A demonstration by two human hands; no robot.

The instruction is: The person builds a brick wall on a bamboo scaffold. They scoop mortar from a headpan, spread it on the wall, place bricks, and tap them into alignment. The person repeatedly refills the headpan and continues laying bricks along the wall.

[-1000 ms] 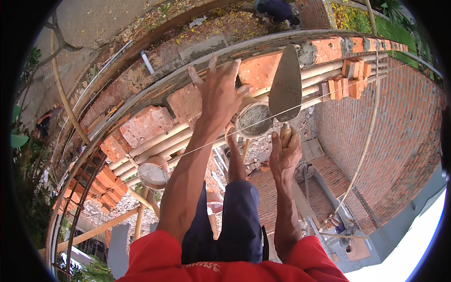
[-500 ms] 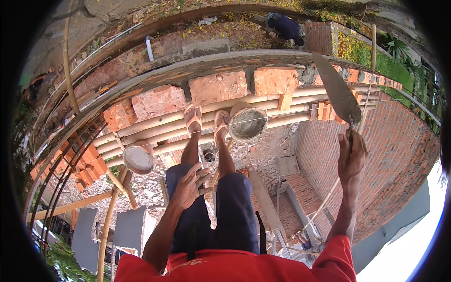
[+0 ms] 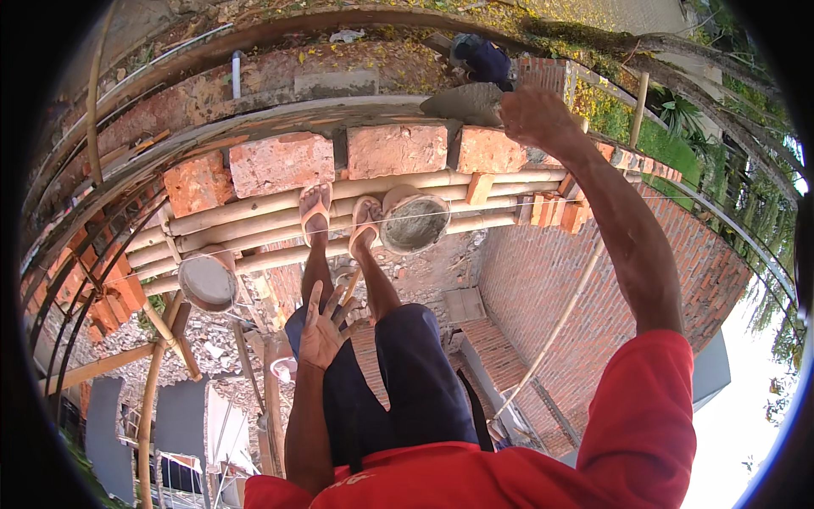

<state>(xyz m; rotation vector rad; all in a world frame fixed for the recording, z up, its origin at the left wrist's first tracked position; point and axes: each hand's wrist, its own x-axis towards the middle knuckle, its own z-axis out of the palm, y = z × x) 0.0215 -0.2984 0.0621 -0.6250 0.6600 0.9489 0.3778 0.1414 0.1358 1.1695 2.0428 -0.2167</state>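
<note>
I see my right hand (image 3: 532,114) stretched out to the top of the brick wall (image 3: 543,280), its fingers wrapped around the handle of a trowel (image 3: 465,103). The trowel's blade carries grey mortar and lies flat over the wall top, just beyond the row of bricks (image 3: 397,151), near the gap between two of them. My left hand (image 3: 320,327) hangs low by my left thigh, holding nothing, with its fingers spread wide. My feet in sandals (image 3: 315,212) stand on bamboo poles (image 3: 254,212) that run along the wall. A round pan of mortar (image 3: 414,222) sits on the poles just beside my right foot, and a second, paler pan (image 3: 207,282) rests well apart to the left. A thin string (image 3: 543,210) runs along the wall face. Beyond the wall, another person (image 3: 485,58) in dark clothes crouches on the ground.
</note>
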